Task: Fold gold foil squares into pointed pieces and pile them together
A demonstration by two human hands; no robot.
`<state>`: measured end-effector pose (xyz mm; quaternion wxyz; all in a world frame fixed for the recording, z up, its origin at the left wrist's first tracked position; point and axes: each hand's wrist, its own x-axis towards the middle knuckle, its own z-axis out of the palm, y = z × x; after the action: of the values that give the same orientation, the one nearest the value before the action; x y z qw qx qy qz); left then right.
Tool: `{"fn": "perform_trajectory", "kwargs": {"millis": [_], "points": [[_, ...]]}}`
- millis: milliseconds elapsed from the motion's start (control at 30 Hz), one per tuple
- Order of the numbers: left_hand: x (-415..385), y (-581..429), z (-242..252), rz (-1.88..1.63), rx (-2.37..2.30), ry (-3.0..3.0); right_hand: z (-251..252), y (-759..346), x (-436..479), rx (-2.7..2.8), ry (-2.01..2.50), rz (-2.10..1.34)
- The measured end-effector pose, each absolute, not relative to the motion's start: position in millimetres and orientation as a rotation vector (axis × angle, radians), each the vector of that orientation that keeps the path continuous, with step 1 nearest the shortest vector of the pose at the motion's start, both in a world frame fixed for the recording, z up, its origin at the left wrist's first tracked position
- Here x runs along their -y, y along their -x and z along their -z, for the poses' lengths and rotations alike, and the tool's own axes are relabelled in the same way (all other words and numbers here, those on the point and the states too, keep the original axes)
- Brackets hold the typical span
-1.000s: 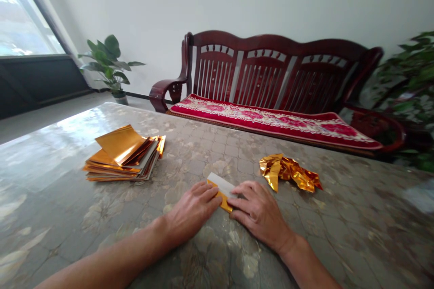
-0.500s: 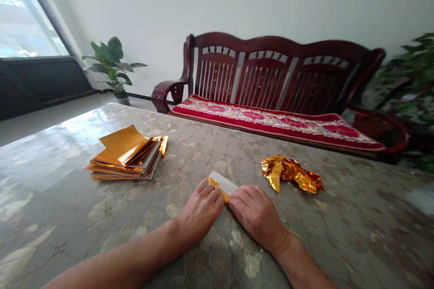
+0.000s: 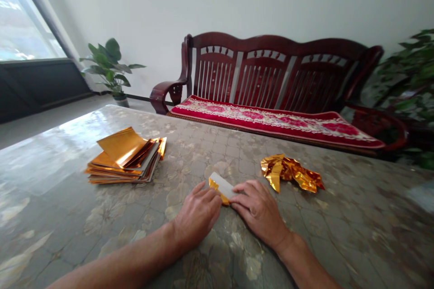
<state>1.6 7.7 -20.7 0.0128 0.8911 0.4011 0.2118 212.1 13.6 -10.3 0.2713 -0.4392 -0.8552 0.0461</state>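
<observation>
A small sheet of gold foil paper (image 3: pixel 222 185), white side up with a gold folded strip along its near edge, lies on the table between my hands. My left hand (image 3: pixel 200 207) has its fingers bent together on the gold strip at the sheet's near left side. At the sheet's right end, the thumb and fingers of my right hand (image 3: pixel 257 205) close on its edge. Part of the near edge is hidden by the left fingers. To the left is a stack of gold foil paper (image 3: pixel 118 158). Crumpled or folded gold foil (image 3: pixel 291 174) rests to the right.
A patterned, shiny table (image 3: pixel 142 207) spreads under everything. Beyond its far edge stands a dark wooden bench (image 3: pixel 264 72) with a red floral cover (image 3: pixel 271 119). A potted plant (image 3: pixel 111 70) is at back left, and leafy greenery (image 3: pixel 407 72) at the right.
My right hand has shifted slightly and its fingers have loosened and spread a little. My left fingers have drawn back a little, baring more of the gold strip.
</observation>
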Motion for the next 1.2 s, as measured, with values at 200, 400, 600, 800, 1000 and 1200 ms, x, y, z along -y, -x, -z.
{"fn": "perform_trajectory", "kwargs": {"millis": [200,400,600,800,1000,1200], "points": [[-9,-6,14,-0.595,-1.319,-2.782,9,-209,-14,2.268,1.209,-0.135],[-11,-6,14,-0.668,-1.333,-2.718,10,-209,-15,2.215,1.300,-0.162],[-12,-7,14,-0.678,-1.344,-2.692,12,-207,-14,2.130,1.395,-0.257],[-10,-4,15,-0.672,-1.312,-2.697,13,-208,-4,2.042,1.466,-0.276],[-8,-5,15,-0.621,-1.308,-2.711,16,-205,3,2.035,1.524,-0.331],[-7,-8,13,-0.576,-1.339,-2.830,17,-203,3,2.034,1.564,-0.327]]}}
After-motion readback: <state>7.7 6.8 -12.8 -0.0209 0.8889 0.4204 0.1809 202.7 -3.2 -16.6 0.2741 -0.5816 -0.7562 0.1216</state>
